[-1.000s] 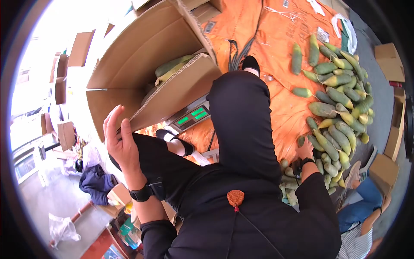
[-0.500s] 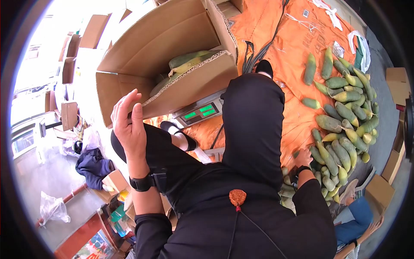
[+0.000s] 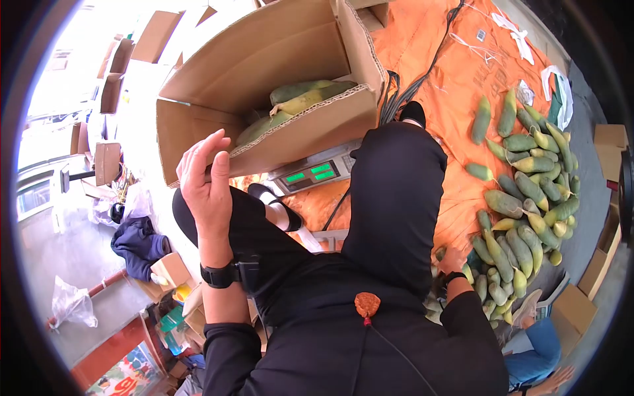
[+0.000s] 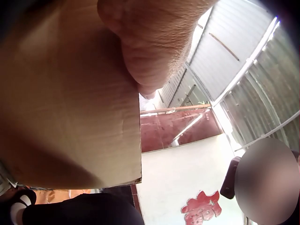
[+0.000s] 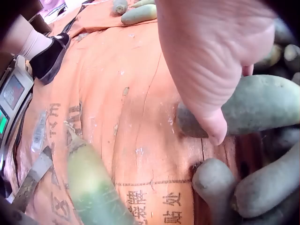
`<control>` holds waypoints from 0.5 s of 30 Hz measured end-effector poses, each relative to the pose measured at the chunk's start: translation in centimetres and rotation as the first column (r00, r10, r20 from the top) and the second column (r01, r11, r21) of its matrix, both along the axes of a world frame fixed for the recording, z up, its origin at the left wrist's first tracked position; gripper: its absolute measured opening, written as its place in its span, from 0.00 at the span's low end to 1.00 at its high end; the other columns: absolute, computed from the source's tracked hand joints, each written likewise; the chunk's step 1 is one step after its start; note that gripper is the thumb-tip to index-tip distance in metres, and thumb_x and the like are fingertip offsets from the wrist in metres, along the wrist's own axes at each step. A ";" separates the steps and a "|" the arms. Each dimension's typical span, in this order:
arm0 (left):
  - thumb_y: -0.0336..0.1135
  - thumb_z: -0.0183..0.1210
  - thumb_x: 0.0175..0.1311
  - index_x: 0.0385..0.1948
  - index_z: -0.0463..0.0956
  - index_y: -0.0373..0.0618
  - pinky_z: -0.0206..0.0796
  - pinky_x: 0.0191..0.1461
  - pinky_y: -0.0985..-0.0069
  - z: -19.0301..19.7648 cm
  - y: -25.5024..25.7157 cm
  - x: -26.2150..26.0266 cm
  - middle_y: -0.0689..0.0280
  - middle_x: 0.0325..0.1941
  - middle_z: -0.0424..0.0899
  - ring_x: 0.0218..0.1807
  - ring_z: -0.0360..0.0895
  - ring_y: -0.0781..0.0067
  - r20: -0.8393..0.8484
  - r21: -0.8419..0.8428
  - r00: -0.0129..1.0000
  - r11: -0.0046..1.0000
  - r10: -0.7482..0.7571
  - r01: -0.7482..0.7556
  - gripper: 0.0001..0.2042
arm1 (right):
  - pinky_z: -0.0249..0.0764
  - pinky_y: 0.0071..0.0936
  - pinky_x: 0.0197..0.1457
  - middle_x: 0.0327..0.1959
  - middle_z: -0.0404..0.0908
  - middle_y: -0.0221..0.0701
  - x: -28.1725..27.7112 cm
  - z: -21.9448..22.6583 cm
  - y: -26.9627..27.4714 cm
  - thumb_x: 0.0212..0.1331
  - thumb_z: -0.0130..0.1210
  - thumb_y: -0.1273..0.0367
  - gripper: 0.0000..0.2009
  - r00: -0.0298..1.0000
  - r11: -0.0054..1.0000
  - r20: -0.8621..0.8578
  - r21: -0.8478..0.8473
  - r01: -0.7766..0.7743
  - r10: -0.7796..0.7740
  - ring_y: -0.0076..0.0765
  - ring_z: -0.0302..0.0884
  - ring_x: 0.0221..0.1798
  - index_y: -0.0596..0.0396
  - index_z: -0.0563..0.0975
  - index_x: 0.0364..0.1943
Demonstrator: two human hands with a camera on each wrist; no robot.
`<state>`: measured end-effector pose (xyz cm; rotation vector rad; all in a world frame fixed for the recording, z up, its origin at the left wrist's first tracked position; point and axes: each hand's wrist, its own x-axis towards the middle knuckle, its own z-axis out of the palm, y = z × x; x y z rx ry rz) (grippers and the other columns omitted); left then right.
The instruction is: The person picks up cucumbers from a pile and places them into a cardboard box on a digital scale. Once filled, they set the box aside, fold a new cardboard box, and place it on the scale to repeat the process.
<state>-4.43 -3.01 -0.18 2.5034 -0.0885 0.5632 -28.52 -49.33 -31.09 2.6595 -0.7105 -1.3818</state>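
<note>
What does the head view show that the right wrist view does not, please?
Only the head view shows the cardboard box with the left hand on its flap, and the big pile of green gourds. Only the right wrist view shows the right hand touching one gourd and the print on the sheet. Both show the orange sheet and the scale.

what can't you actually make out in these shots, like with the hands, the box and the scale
- Right hand: the wrist view shows it on a green fruit, but the fingers are out of sight, so the grip is unclear.
- Cardboard box: its front wall hides how full it is in the head view.
- Scale: digits too small to read.
- Left hand: the left wrist view shows only blurred skin against cardboard.
</note>
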 end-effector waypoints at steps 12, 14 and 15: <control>0.33 0.58 0.59 0.42 0.78 0.44 0.58 0.56 0.72 0.5 0.5 -0.2 0.68 0.36 0.83 0.45 0.76 0.68 0.054 0.011 0.997 0.998 -0.056 0.055 0.10 | 0.69 0.30 0.54 0.47 0.73 0.36 8.3 6.0 -5.1 0.45 0.64 0.75 0.31 0.473 0.670 0.561 0.737 0.088 -0.679 0.34 0.70 0.50 0.60 0.64 0.57; 0.33 0.59 0.59 0.42 0.78 0.44 0.58 0.56 0.72 0.6 0.6 -0.2 0.68 0.36 0.83 0.45 0.76 0.68 0.049 -0.017 0.997 0.999 -0.051 0.052 0.11 | 0.66 0.28 0.58 0.50 0.72 0.35 12.1 11.8 -3.9 0.49 0.62 0.76 0.31 0.366 0.628 0.580 0.778 0.017 -0.728 0.33 0.69 0.52 0.62 0.63 0.59; 0.33 0.59 0.59 0.42 0.78 0.44 0.59 0.56 0.72 0.7 0.7 -0.2 0.68 0.36 0.83 0.45 0.76 0.68 0.034 -0.041 0.998 0.998 -0.050 0.052 0.11 | 0.65 0.28 0.60 0.51 0.71 0.35 14.1 15.9 -2.5 0.50 0.61 0.77 0.31 0.339 0.658 0.628 0.752 -0.031 -0.701 0.33 0.69 0.53 0.62 0.62 0.60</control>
